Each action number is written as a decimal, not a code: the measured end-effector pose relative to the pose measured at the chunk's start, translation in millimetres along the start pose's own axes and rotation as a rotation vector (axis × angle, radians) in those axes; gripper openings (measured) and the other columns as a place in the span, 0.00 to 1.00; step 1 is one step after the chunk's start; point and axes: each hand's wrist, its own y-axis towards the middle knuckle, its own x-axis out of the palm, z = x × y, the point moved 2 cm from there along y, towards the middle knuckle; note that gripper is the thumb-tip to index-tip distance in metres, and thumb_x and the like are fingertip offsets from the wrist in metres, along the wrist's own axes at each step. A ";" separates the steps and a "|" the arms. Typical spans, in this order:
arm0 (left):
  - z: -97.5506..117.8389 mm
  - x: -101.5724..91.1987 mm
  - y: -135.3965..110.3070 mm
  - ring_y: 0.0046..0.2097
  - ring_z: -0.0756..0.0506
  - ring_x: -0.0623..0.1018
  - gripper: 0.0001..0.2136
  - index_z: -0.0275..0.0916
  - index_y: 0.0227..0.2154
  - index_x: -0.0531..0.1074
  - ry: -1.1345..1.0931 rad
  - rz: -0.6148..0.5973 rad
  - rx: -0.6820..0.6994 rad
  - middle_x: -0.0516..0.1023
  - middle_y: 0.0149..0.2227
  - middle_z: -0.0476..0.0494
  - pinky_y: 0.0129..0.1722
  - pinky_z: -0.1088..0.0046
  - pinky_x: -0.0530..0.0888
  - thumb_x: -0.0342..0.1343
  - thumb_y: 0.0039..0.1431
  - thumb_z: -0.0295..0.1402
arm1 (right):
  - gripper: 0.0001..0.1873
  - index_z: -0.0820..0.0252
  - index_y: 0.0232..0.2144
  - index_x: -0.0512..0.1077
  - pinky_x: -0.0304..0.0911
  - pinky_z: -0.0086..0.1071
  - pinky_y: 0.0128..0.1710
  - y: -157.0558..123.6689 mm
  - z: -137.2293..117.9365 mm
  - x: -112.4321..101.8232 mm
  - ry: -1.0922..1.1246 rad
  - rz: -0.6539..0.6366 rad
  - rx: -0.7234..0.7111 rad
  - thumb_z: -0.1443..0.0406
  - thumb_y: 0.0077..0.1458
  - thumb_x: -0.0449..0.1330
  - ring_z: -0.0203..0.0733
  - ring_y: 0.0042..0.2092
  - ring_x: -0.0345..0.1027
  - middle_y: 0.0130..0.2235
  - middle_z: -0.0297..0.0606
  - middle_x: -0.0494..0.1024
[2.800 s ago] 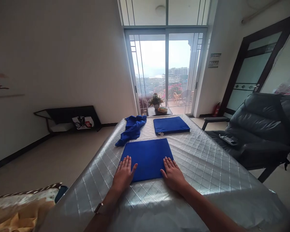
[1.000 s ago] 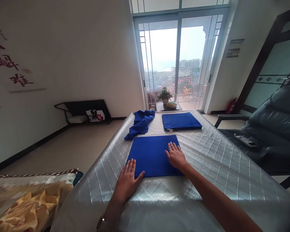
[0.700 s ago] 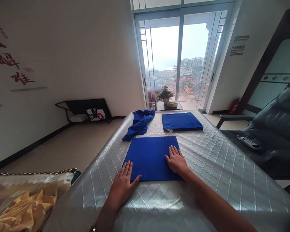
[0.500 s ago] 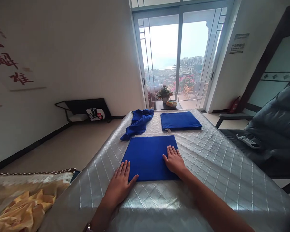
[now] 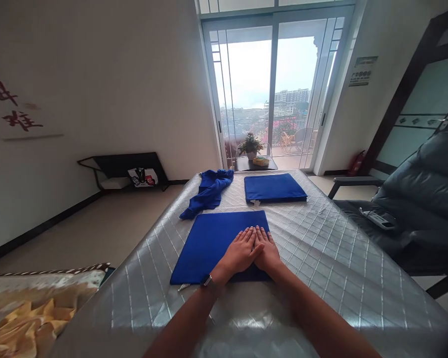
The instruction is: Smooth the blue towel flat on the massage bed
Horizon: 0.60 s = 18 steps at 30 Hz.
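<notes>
A folded blue cloth lies flat on the silver quilted table in front of me. My left hand and my right hand lie side by side on the cloth's near right part, palms down, fingers stretched flat and touching each other. Neither hand holds anything. Farther back a second folded blue cloth lies flat, and a crumpled blue cloth sits to its left.
A black leather armchair with a remote on it stands at the right. Beyond the table's far end are a small stand with a potted plant and glass balcony doors. Patterned fabric lies at lower left.
My left hand has slid right across the near cloth from its left corner to lie beside my right hand. The right hand has stayed in place.
</notes>
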 end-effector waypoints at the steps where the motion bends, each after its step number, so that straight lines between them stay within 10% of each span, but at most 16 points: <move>1: -2.1 3.3 3.8 0.72 0.44 0.51 0.34 0.31 0.69 0.51 -0.010 0.011 -0.022 0.52 0.71 0.35 0.70 0.60 0.52 0.26 0.71 0.51 | 0.36 0.72 0.71 0.44 0.32 0.44 0.70 -0.2 0.2 -0.1 0.005 0.004 0.006 0.62 0.64 0.42 0.49 0.73 0.31 0.72 0.46 0.37; 18: -95.3 -1.4 -48.7 0.72 0.42 0.50 0.36 0.32 0.70 0.50 0.127 -0.021 -0.282 0.49 0.72 0.38 0.70 0.57 0.49 0.26 0.70 0.54 | 0.36 0.72 0.70 0.45 0.29 0.42 0.70 2.2 -5.5 -3.2 0.058 0.038 0.067 0.55 0.69 0.36 0.46 0.73 0.33 0.72 0.44 0.43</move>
